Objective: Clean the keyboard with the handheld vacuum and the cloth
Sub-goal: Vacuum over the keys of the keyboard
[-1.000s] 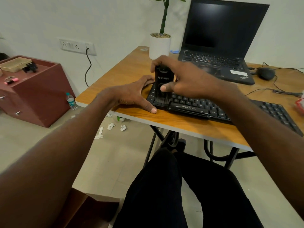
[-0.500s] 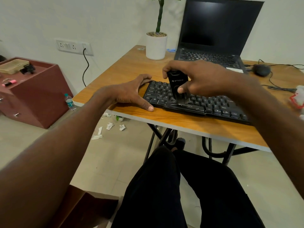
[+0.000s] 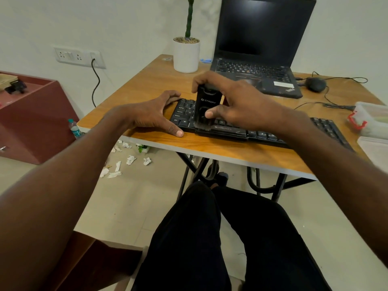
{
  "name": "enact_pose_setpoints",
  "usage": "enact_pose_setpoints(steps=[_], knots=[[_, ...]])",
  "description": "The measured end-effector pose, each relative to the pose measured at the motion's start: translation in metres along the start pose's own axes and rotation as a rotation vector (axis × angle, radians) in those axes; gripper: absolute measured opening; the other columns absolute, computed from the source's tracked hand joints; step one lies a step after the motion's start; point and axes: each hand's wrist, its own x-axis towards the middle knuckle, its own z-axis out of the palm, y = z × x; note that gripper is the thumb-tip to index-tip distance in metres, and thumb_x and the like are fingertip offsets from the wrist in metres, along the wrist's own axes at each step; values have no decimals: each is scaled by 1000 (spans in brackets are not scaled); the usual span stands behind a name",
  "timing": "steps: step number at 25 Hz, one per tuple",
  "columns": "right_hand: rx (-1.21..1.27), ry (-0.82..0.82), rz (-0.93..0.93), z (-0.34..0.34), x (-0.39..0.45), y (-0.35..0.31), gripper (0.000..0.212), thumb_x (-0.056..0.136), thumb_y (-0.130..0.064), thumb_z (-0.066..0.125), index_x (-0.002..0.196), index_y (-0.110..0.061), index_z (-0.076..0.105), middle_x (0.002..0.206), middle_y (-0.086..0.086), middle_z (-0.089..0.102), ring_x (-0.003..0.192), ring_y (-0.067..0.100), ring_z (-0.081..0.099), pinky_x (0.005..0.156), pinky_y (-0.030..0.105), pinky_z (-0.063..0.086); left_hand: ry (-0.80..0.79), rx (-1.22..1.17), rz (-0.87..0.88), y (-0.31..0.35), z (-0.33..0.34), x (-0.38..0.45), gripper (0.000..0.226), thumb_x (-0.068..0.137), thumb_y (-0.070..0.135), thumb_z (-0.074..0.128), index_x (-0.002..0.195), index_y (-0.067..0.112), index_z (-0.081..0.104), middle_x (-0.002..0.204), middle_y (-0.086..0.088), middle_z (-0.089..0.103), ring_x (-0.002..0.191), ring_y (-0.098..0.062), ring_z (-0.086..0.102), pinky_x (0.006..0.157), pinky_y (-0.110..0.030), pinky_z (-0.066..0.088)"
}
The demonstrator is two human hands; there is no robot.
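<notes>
A black keyboard (image 3: 231,131) lies along the front edge of the wooden table (image 3: 220,150). My right hand (image 3: 235,103) grips a small black handheld vacuum (image 3: 206,106), held upright with its brush tip down on the keys near the keyboard's left end. My left hand (image 3: 155,114) rests flat on the table against the keyboard's left edge, fingers spread, thumb pointing toward me. My right forearm hides the keyboard's middle. I see no cloth.
An open black laptop (image 3: 258,51) stands behind the keyboard, a white plant pot (image 3: 186,54) to its left, a mouse (image 3: 315,84) with cables to its right. Plastic containers (image 3: 372,120) sit at the right edge. Crumpled paper scraps (image 3: 130,159) litter the floor; a maroon cabinet (image 3: 31,116) stands left.
My right hand has slid the vacuum back left along the keys, from the keyboard's left-middle toward its left end. My left hand has stayed at the keyboard's left edge.
</notes>
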Motion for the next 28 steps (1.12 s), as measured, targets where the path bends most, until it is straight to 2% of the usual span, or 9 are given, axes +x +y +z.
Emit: enact_pose_setpoints(steps=[5,8,10,13,15,17,21,25,28], knots=[[-183,-171,218,-36,1,22,51,94,-13,68,129,-44,47,125,0,59,109,23,61,79,35,52,-6,7,13,-2,-1,0,138,56,47,99,163,40,12,165,16,27,145,-11,36,110,-22,38],[90,-13,119,-24,7,11,49,95,-10,67,132,-36,48,124,-4,55,102,14,62,67,22,55,-7,-4,19,-2,0,0,139,55,47,99,163,41,12,165,15,28,145,-12,37,108,-21,39],[122,-52,115,-11,5,12,48,96,-12,66,131,-38,46,121,-6,56,97,9,63,63,21,55,-14,5,22,-2,0,1,142,51,53,101,162,43,12,165,16,28,146,-11,36,115,-27,37],[-13,-131,297,-24,6,27,47,96,-15,66,131,-39,46,128,4,58,103,20,63,70,28,54,-21,8,16,-3,-1,0,145,46,58,100,161,45,13,166,16,26,148,-12,35,120,-33,36],[113,-33,404,-31,6,32,45,96,-12,65,130,-37,47,125,5,57,94,19,64,62,25,54,-27,15,13,-1,-1,-1,148,43,62,101,161,46,13,167,16,26,147,-13,35,121,-35,35],[170,24,353,-22,2,30,45,97,-10,65,129,-37,47,120,2,56,86,18,66,54,22,54,-22,17,14,0,0,-2,152,39,66,101,161,45,13,167,16,26,147,-12,35,122,-35,35],[-112,-111,389,-33,-6,24,48,94,-13,69,126,-41,49,126,-2,54,110,23,59,74,31,52,-14,10,12,1,0,-3,156,36,67,101,162,43,13,165,16,27,146,-11,37,115,-28,38],[139,42,226,-17,-8,4,48,92,-9,71,127,-37,52,124,-3,55,88,15,69,56,23,58,-12,43,0,6,1,-4,159,33,73,98,162,43,12,165,14,27,143,-13,37,112,-28,38],[157,-37,159,-3,-12,-3,49,98,-6,63,127,-43,49,121,-3,54,82,13,69,58,26,60,-9,41,-9,5,2,-4,158,33,73,98,162,45,11,162,15,28,144,-14,37,115,-32,38]])
